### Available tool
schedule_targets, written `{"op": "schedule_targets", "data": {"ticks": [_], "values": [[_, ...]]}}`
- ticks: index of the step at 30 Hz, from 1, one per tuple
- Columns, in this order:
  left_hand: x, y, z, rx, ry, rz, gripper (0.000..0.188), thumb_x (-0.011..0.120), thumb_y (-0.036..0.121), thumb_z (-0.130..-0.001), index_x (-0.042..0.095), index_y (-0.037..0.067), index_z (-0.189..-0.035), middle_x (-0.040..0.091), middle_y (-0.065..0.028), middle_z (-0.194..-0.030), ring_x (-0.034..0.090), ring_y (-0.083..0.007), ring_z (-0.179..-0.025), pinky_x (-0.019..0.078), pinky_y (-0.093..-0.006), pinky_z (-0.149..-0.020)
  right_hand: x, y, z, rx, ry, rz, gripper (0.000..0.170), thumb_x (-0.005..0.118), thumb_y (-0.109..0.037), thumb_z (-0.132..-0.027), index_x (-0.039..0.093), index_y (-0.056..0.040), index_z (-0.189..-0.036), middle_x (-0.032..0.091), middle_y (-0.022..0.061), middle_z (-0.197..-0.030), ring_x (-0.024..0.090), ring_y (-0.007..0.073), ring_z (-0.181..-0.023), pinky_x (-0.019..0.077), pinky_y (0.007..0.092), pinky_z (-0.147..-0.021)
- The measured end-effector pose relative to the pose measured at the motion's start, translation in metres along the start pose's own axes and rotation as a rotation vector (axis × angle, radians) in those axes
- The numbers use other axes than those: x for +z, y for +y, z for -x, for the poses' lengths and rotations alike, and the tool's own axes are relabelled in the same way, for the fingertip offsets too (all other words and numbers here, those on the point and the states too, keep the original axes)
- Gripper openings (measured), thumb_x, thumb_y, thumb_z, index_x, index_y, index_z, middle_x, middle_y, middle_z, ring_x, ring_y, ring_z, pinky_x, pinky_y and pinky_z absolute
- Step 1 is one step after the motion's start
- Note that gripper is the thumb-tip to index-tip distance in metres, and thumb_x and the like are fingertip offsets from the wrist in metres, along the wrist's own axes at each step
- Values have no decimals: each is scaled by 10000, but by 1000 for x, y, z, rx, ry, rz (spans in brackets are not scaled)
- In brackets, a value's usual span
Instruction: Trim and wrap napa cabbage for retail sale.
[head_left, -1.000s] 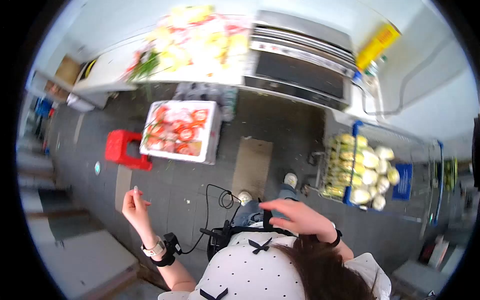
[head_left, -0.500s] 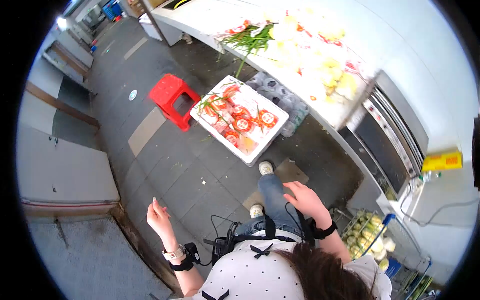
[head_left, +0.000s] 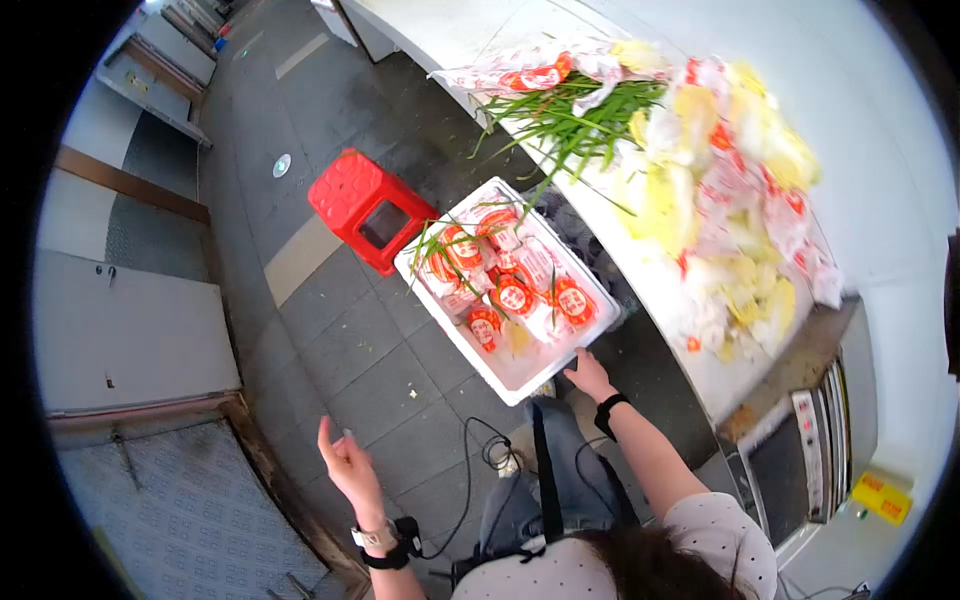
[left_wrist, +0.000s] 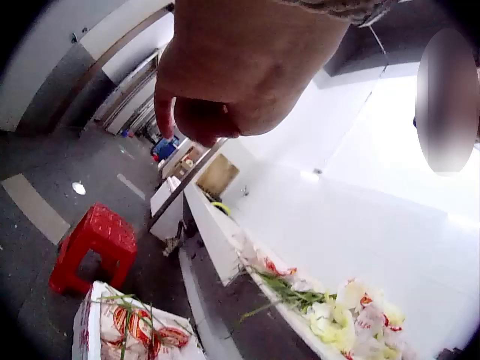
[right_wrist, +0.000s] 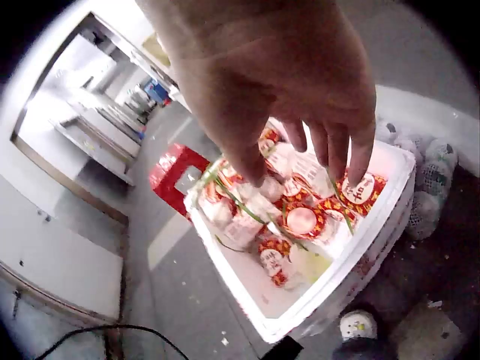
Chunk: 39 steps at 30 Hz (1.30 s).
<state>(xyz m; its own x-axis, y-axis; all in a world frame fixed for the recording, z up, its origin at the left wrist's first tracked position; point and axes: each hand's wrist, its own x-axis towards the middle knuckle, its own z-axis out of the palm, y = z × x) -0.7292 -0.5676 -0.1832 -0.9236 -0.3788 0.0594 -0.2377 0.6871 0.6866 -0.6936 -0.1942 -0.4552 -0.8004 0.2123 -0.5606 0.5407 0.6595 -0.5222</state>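
Observation:
A white foam box [head_left: 447, 345] on the floor holds several red-and-white wrapped bundles [head_left: 512, 296] with green leaves strewn over them. My right hand [head_left: 590, 374] is at the box's near right corner; in the right wrist view that hand [right_wrist: 281, 90] appears above the box with fingers extended downward, and contact with the rim cannot be told. My left hand [head_left: 352, 476] is in the air left of the box, holding nothing, its fingers loosely bent. In the left wrist view the left hand [left_wrist: 240, 75] hangs above the scene, fingers partly hidden.
A red stool [head_left: 352, 197] stands left of the box. Along the right runs a white counter [head_left: 640, 300] with green stalks [head_left: 590, 120], yellow leaves and wrappers. An oven [head_left: 815, 440] sits at its near end. A black cable [head_left: 468, 470] hangs by my legs.
The view has turned and come closer to the box and counter. My right hand has moved forward from near my body to the box's corner. The left hand stays raised and empty.

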Motion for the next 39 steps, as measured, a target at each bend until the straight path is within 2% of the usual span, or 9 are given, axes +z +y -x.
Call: {"op": "schedule_targets", "data": {"ticks": [1,3,4,15,18,26,29,32,39], "values": [[16,22,-1,-172,-54,12,461,558,6,-815,415,12,-1253,505,-176,-1108,506,-286,-975,360,-406,-954,7,3,-27,-24,51,136,599,651,-235,-710,390,-26,-1208,477,203,-1140,494,365,-1043,449,440,-840],[56,-7,-5,202,-27,-234,638,615,-27,-749,341,44,-1320,358,-199,-1310,358,-344,-1221,317,-422,-994,27,14,-82,-2,69,286,637,675,-218,-683,386,-28,-1218,461,174,-1157,492,341,-1044,457,435,-822],[73,-21,-6,95,-98,-153,689,656,-23,-689,368,59,-1310,147,-186,-1417,197,-374,-1302,260,-431,-1029,32,9,-101,6,121,333,657,693,-195,-665,387,-34,-1223,444,149,-1176,498,316,-1039,462,416,-812],[207,-142,86,-418,-445,-155,438,612,39,-775,474,62,-1191,218,-182,-1385,271,-360,-1270,284,-442,-1003,100,-3,-336,-290,400,633,920,756,-251,-643,219,3,-1345,311,268,-1317,332,392,-1230,328,399,-1011],[224,-157,100,-505,-504,-107,400,610,36,-778,496,57,-1161,218,-177,-1382,298,-360,-1256,301,-435,-994,119,-1,-378,-52,389,702,978,774,-349,-618,229,-29,-1365,323,262,-1328,315,365,-1249,286,393,-1042],[241,-189,107,-593,-513,-97,378,606,18,-763,523,70,-1128,215,-163,-1383,345,-359,-1226,326,-423,-981,143,-22,-397,203,378,819,1112,780,-481,-556,118,-233,-1415,270,231,-1340,250,358,-1276,236,582,-986],[243,-171,81,-331,-332,-223,233,533,231,-838,550,158,-1059,511,-5,-1164,483,-191,-1029,435,-348,-756,147,-10,-402,175,421,881,1100,786,-465,-554,135,-237,-1412,295,225,-1308,290,362,-1238,240,579,-983],[236,-181,87,-634,-499,-31,388,628,18,-743,534,66,-1115,224,-193,-1370,375,-383,-1188,346,-422,-962,142,-12,-404,157,396,854,1086,789,-454,-552,157,-229,-1406,324,234,-1277,319,369,-1210,236,570,-989],[223,-168,61,-599,-482,-11,348,616,28,-755,544,59,-1094,268,-188,-1351,387,-360,-1183,348,-409,-959,120,-29,-387,95,243,420,1073,805,-345,-566,163,-98,-1389,392,247,-1238,378,365,-1177,269,451,-1008]]}}
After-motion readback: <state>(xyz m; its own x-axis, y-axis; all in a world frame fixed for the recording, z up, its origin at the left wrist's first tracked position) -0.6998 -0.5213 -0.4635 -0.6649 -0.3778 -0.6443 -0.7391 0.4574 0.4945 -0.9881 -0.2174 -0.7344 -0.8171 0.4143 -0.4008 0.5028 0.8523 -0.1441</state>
